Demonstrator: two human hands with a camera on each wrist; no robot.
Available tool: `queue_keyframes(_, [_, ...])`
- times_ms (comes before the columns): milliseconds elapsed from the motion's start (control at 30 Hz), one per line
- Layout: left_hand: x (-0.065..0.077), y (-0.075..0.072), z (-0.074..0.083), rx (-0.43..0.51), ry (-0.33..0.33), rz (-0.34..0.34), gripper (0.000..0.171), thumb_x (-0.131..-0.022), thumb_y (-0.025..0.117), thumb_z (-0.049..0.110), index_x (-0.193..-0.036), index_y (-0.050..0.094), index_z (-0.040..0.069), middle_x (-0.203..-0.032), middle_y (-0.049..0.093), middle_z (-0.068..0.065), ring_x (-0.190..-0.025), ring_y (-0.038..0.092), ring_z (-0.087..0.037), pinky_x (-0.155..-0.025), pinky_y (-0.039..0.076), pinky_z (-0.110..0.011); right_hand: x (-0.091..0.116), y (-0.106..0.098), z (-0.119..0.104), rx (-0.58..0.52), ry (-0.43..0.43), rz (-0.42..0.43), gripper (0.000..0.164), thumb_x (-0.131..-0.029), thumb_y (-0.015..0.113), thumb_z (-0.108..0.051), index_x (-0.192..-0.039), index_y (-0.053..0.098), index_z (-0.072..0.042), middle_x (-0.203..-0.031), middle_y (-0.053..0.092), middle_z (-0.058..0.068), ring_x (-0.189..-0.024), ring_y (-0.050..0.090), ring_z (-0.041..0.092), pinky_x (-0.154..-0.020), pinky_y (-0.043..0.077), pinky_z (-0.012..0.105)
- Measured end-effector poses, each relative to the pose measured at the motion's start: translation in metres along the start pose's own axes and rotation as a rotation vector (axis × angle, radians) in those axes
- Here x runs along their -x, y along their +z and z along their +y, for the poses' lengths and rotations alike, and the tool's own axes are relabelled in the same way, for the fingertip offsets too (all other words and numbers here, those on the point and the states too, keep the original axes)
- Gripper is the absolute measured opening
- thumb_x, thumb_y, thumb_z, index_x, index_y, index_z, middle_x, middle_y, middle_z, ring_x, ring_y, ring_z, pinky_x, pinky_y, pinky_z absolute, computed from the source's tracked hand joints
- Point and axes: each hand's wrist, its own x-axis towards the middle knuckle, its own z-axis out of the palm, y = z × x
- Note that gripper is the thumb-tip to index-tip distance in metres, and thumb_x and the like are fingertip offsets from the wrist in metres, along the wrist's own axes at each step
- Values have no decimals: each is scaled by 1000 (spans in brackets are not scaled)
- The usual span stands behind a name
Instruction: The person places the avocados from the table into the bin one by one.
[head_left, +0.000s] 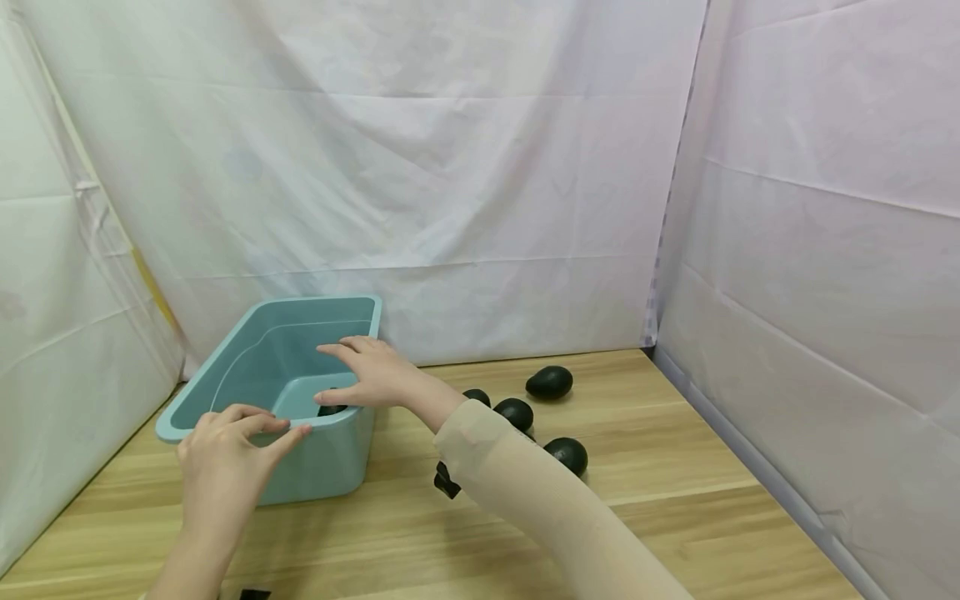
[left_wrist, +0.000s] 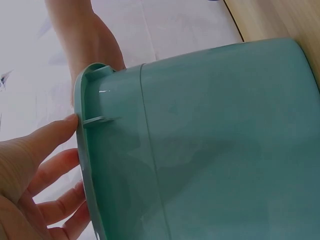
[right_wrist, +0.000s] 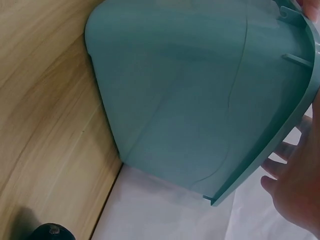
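A light-blue plastic tub [head_left: 322, 462] stands on the left of the table. My left hand [head_left: 223, 462] is at its near rim, fingers loosely bent; in the left wrist view the thumb [left_wrist: 55, 132] and fingertips lie right at the rim. Over the tub's right side reaches my right hand [head_left: 375, 373], fingers spread and holding nothing. Just below its thumb, inside the tub, a dark avocado [head_left: 332, 410] shows in part. In the right wrist view the right hand's fingers [right_wrist: 286, 150] extend beyond the tub's rim [right_wrist: 265, 162].
Several dark avocados lie right of the tub: one at the back [head_left: 550, 382], one nearer [head_left: 567, 455], others partly behind the right sleeve [head_left: 540, 492]. White cloth [head_left: 480, 183] hangs behind and on both sides of the wooden table [head_left: 697, 517].
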Motion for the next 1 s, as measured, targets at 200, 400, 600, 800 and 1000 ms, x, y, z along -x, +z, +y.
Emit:
queue_keyframes(200, [-1,-2,1,0,-2,1,27,-64,89,24,-75,75,3,-85,66,-10,-80,50,-31,-74,32,-59,-1,0,2,87,1,-18,76,-88,43,-71,-152,19,-37,-157,16,-3,-144,12,17,-115,7,39])
queue_keyframes(400, [0,-2,2,-2,-4,9,27,-64,89,24,-74,75,3,-85,66,-10,-80,50,-31,-74,32,-59,3,-4,5,122,30,-40,76,-87,38,-74,-151,17,-40,-158,13,-4,-144,8,19,-115,5,43])
queue_keyframes(600, [0,-2,4,-2,2,3,26,-65,89,23,-75,75,3,-85,66,-11,-81,50,-32,-74,33,-60,11,-10,12,136,52,-49,75,-87,35,-76,-151,16,-42,-159,11,-5,-144,8,21,-114,4,48])
queue_keyframes(800, [0,-2,6,-4,-2,-5,26,-65,88,23,-75,75,3,-86,66,-11,-79,50,-31,-74,33,-60,17,-17,18,116,57,-54,77,-86,37,-76,-151,15,-41,-159,9,-4,-145,6,21,-113,2,50])
queue_keyframes(1000, [0,-2,8,2,-4,-2,26,-64,89,22,-74,75,3,-84,66,-10,-77,49,-30,-74,33,-58,23,-20,28,106,50,-55,81,-85,43,-75,-152,17,-38,-159,9,-2,-145,4,20,-112,-1,53])
